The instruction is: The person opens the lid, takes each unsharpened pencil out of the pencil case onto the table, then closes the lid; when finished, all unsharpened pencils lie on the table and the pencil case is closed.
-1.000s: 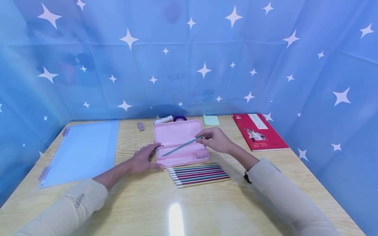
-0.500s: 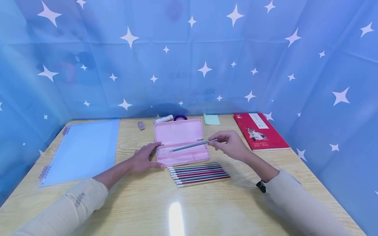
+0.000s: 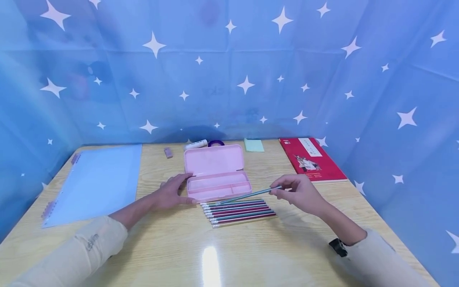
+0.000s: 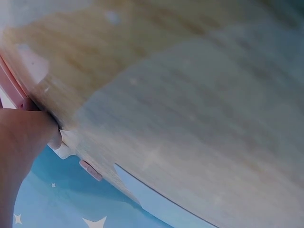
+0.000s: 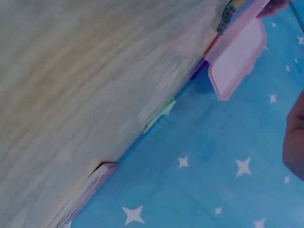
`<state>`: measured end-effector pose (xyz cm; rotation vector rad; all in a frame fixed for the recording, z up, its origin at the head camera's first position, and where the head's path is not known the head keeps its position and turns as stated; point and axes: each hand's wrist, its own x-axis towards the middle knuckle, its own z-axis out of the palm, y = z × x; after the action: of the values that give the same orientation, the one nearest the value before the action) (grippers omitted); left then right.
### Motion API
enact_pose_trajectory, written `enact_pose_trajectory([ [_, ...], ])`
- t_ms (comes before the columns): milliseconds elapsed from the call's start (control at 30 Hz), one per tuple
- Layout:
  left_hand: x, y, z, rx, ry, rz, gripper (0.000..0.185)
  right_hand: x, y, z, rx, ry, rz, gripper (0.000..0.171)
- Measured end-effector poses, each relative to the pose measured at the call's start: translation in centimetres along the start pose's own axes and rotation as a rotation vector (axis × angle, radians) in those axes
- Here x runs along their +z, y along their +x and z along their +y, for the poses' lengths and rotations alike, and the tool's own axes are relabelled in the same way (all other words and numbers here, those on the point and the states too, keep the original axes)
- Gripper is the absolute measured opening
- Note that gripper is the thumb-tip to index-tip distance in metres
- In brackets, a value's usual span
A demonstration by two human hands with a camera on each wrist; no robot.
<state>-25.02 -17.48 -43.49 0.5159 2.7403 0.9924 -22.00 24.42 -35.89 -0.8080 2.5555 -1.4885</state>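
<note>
A pink pencil case (image 3: 214, 160) lies with its lid raised in the head view; its tray has a divider, and no pencil shows inside. My left hand (image 3: 171, 192) holds the case's left end, thumb at the front corner and fingers at the hinge side. My right hand (image 3: 299, 193) pinches a teal pencil (image 3: 247, 195) near its right end, the eraser end pointing left. That pencil is over the far side of a row of several pencils (image 3: 240, 214) in front of the case. In the right wrist view only part of the right hand (image 5: 295, 137) shows.
Behind the case are a glue stick (image 3: 195, 144), a purple tape roll (image 3: 216, 143) and green sticky notes (image 3: 254, 145). A small purple eraser (image 3: 168, 152) lies left of it. A blue spiral notebook (image 3: 97, 183) is at left, a red book (image 3: 311, 159) at right.
My right hand has carried the teal pencil out from over the case's tray, rightward and toward me, to above the pencil row. My left hand has stayed at the case.
</note>
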Motion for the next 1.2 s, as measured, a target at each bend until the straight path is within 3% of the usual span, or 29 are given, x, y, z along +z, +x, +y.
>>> enact_pose_trajectory([
  [400, 0.0, 0.1, -0.1, 0.012, 0.026, -0.005, 0.105, 0.6, -2.4, 0.3, -0.048, 0.005, -0.166, 0.013],
  [833, -0.3, 0.0, -0.2, 0.006, 0.003, -0.001, 0.104, 1.5, -2.8, 0.9, 0.133, -0.252, -0.231, 0.012],
  [1033, -0.3, -0.1, -0.3, -0.001, 0.011, -0.012, 0.105, 1.8, -2.8, 1.5, 0.154, -0.278, -0.265, 0.009],
  [1200, -0.2, 0.1, -0.1, 0.004, 0.012, -0.023, 0.105, 1.9, -2.9, 2.0, 0.135, -0.262, -0.240, 0.009],
])
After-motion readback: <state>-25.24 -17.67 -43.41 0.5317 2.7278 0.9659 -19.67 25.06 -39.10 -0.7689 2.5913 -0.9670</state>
